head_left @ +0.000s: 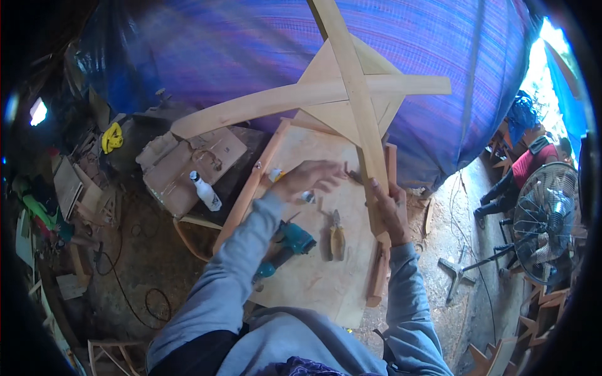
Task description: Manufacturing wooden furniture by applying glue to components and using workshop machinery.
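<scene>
A pale wooden frame of curved crossed legs [360, 103], with flat angular panels where they cross, leans over the workbench [295, 156]. My right hand [393, 210] is closed round the lower end of one leg, thumb on its face. Over the bench, my left hand [310, 180] is slightly blurred, fingers stretched out and apart, with nothing seen in it. Below it lie a teal power drill [295, 239] and pliers with yellow handles [337, 241]. A small white and yellow item [276, 174] is partly hidden by my left hand.
To the left, a white bottle [205, 192] stands near a dusty wooden board [172, 169]. A large pedestal fan [545, 219] is at the right, beside a bending person in red [530, 169]. Cables [150, 307] cross the floor. A blue-purple sheet [238, 50] hangs behind.
</scene>
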`<state>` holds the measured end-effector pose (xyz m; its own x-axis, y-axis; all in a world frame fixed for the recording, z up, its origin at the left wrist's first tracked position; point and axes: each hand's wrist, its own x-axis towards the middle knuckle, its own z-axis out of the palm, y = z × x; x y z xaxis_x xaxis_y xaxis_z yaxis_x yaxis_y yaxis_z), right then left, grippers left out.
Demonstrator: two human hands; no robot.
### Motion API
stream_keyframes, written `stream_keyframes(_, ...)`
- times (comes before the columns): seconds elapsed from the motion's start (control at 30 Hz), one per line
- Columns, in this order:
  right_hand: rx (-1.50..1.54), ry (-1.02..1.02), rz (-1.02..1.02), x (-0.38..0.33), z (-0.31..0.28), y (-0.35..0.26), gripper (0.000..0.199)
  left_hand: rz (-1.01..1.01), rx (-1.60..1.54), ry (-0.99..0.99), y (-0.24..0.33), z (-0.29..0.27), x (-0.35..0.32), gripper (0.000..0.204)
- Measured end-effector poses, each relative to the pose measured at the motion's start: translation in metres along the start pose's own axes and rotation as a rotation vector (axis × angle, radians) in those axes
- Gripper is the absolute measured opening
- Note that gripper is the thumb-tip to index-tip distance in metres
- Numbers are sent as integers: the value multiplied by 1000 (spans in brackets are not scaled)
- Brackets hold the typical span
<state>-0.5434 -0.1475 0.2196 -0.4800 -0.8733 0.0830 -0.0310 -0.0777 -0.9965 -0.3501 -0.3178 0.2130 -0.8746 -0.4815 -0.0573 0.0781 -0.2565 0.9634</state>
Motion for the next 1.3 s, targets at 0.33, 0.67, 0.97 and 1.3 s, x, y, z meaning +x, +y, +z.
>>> stream_keyframes(0.33,-150,207,-124,43,-62,24,34,585,1060,577,157,-21,-100,38)
stream_keyframes(0.67,-297,166,-182,52,-66,-6,37,232,1519,314,91,-147,-29,80)
stream_keyframes(0.97,-639,135,-311,89,-59,15,48,91,1258,213,17,-208,19,61)
stream_keyframes(1.3,-634,114,-383,100,-46,36,55,75,1029,257,-4,-221,11,65)
